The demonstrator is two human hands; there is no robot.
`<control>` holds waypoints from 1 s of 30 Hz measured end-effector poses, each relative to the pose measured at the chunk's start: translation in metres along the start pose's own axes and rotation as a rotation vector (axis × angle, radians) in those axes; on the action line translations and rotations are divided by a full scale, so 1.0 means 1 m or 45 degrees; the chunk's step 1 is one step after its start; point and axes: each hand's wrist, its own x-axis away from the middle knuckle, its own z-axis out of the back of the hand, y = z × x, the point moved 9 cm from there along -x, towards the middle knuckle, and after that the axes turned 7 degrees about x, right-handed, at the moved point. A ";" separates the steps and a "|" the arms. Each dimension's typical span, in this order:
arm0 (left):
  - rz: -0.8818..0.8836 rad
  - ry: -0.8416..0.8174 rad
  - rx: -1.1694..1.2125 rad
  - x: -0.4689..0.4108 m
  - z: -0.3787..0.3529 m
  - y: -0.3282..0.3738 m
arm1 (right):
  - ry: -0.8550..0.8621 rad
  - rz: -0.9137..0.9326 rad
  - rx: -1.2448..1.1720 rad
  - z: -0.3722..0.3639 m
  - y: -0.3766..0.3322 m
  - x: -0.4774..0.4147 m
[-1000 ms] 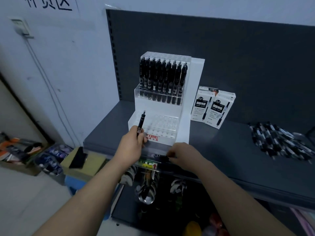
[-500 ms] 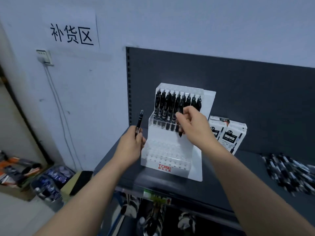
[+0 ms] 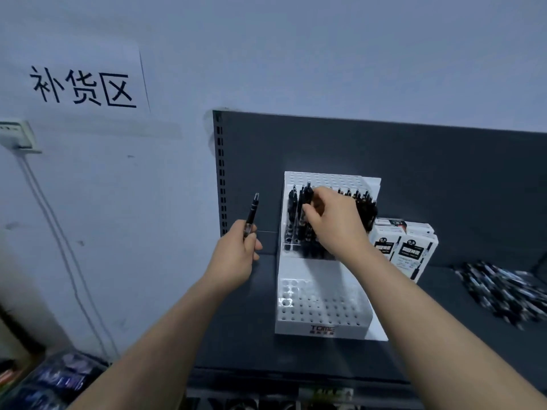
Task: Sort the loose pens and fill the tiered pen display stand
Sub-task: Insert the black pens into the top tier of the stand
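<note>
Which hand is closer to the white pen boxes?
Right. The right hand pinches a black pen at the stand's upper tier, just left of the pen boxes; the left hand holds a spare pen beyond the stand's left side.

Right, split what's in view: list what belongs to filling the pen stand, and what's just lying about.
Job: display stand; upright pen held by left hand; second pen pinched by right hand at the upper tier; loose pen pile on the shelf.
Lying about: pen boxes; wall sign; wall socket.
</note>
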 end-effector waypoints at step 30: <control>-0.177 -0.243 -0.023 -0.001 -0.043 0.034 | -0.202 -0.322 -0.706 0.002 -0.004 0.003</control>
